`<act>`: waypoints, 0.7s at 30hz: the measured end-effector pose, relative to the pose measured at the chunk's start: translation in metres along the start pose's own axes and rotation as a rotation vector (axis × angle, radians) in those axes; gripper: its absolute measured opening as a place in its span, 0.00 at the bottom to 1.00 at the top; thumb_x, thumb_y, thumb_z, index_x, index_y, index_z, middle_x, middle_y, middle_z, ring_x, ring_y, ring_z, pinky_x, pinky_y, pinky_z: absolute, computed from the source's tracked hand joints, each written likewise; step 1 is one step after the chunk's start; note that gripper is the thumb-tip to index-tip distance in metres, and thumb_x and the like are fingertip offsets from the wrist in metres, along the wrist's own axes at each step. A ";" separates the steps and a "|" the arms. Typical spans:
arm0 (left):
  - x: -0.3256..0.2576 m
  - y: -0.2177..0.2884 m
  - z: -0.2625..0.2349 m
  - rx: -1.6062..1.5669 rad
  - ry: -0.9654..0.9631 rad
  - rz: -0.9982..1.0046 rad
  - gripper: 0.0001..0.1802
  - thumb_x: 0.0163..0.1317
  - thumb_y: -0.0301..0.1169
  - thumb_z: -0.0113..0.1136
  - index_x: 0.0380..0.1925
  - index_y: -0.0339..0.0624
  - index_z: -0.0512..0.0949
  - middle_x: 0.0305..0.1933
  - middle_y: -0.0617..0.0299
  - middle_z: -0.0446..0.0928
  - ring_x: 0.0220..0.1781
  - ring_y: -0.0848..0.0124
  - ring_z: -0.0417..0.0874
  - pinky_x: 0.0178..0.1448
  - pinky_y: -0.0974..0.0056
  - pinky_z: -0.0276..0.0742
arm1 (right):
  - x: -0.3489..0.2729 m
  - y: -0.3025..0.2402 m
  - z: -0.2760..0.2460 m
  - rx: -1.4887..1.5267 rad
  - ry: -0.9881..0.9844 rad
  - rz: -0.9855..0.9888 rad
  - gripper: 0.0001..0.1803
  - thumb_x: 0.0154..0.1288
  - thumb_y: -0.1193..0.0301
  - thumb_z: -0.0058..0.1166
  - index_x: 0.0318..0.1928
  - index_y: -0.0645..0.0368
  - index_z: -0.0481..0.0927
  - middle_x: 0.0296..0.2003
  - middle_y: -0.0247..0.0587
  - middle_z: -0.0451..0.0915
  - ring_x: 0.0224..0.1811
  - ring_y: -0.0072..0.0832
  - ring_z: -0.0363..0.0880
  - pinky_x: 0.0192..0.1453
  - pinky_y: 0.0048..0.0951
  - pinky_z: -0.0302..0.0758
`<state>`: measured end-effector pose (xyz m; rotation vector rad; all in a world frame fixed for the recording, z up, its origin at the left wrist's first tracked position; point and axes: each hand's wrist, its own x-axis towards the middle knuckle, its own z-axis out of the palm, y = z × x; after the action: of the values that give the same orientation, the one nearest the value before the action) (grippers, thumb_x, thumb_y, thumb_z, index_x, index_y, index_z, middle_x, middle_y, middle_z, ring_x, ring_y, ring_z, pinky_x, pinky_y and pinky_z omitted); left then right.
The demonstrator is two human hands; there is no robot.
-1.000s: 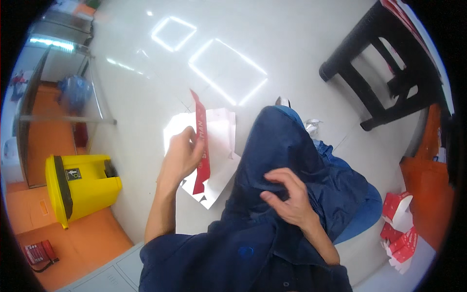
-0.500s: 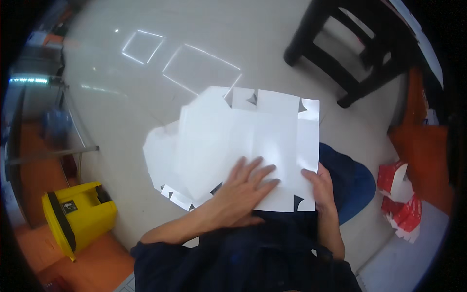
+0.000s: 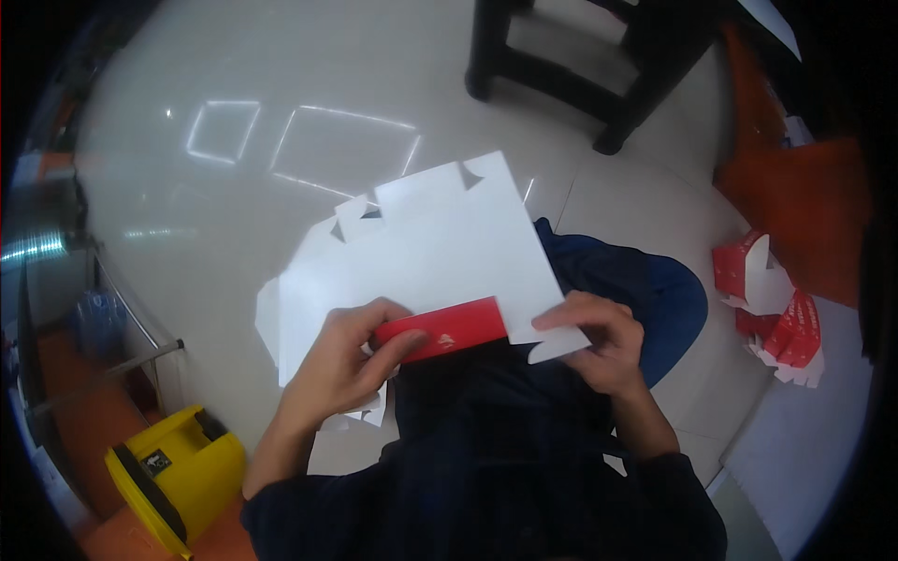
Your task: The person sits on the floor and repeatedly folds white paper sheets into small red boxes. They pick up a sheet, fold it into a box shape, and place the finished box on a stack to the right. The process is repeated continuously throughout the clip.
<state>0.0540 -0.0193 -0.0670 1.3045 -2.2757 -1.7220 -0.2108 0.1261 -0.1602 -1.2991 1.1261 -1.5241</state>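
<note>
Since half a second ago my left hand has slid off the flat white cardboard blank to pinch its red flap folded up at centre frame — my right hand grips the opposite edge, steadying it over my lap.

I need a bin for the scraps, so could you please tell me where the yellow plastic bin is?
In the head view, the yellow plastic bin stands on the floor at the lower left, beside the person's left forearm.
</note>
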 end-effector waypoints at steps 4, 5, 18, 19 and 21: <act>0.008 0.008 0.006 0.042 -0.102 0.219 0.09 0.70 0.29 0.61 0.38 0.31 0.81 0.29 0.49 0.79 0.28 0.58 0.79 0.36 0.60 0.74 | 0.012 -0.017 0.015 -0.322 -0.032 -0.206 0.13 0.60 0.83 0.68 0.46 0.67 0.85 0.36 0.45 0.84 0.35 0.30 0.83 0.40 0.27 0.77; 0.008 0.010 0.007 0.043 -0.101 0.212 0.08 0.71 0.28 0.60 0.38 0.32 0.81 0.30 0.49 0.78 0.29 0.57 0.79 0.36 0.59 0.73 | 0.014 -0.023 0.018 -0.391 -0.007 -0.186 0.14 0.59 0.82 0.69 0.46 0.67 0.85 0.35 0.44 0.83 0.34 0.29 0.82 0.38 0.26 0.77; 0.011 0.019 0.005 0.085 -0.126 0.361 0.06 0.71 0.26 0.58 0.41 0.34 0.80 0.36 0.47 0.78 0.37 0.51 0.81 0.43 0.55 0.76 | 0.032 -0.032 0.034 -0.551 -0.140 -0.256 0.19 0.54 0.75 0.75 0.48 0.54 0.89 0.39 0.39 0.81 0.36 0.29 0.80 0.37 0.29 0.76; 0.011 0.019 0.004 0.106 -0.118 0.396 0.06 0.70 0.26 0.58 0.42 0.34 0.79 0.36 0.47 0.78 0.37 0.51 0.81 0.43 0.55 0.76 | 0.035 -0.034 0.033 -0.572 -0.105 -0.274 0.19 0.54 0.73 0.75 0.48 0.53 0.89 0.40 0.39 0.81 0.38 0.30 0.80 0.41 0.32 0.76; 0.007 0.024 -0.002 0.153 -0.124 0.323 0.06 0.70 0.26 0.60 0.42 0.35 0.79 0.37 0.48 0.78 0.38 0.51 0.82 0.43 0.56 0.77 | 0.042 -0.037 0.030 -0.614 -0.035 -0.311 0.19 0.55 0.70 0.75 0.48 0.52 0.89 0.41 0.39 0.82 0.43 0.32 0.79 0.50 0.38 0.74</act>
<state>0.0358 -0.0241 -0.0507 0.8044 -2.5573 -1.5861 -0.1880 0.0919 -0.1121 -1.9796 1.4892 -1.4076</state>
